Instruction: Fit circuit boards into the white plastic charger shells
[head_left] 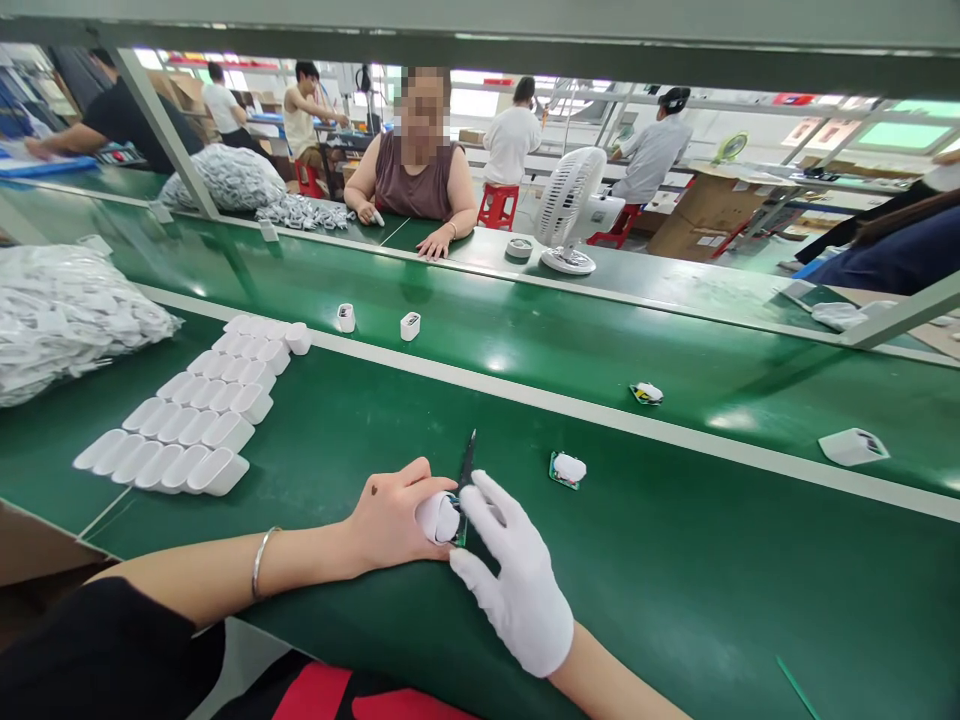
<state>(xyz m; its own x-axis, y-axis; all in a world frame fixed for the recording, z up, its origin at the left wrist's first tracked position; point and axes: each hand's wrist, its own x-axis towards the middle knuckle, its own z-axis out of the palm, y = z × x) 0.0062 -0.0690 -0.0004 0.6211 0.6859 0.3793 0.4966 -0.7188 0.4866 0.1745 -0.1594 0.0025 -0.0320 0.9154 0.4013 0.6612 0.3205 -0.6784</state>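
My left hand [386, 515], bare, is closed round a small white plastic casing [429, 517] near the table's front edge. At the casing's right end shows a green circuit board [460, 532] with a white padded part on it. My right hand [517, 575], in a white glove, has its thumb and fingertips at either side of this board. A dark pointed tool, like tweezers [468, 460], sticks out just beyond the gloved fingers; whether they touch it is unclear. Another circuit board with a white part [568, 469] lies to the right on the green table.
Rows of white casings [180, 420] stand at the left, beside a bag of white parts [67, 315]. Past a pale strip [525, 395], the green belt carries casings [410, 326] and a board [646, 393]. Opposite sits a co-worker [420, 180], near a white fan [570, 205].
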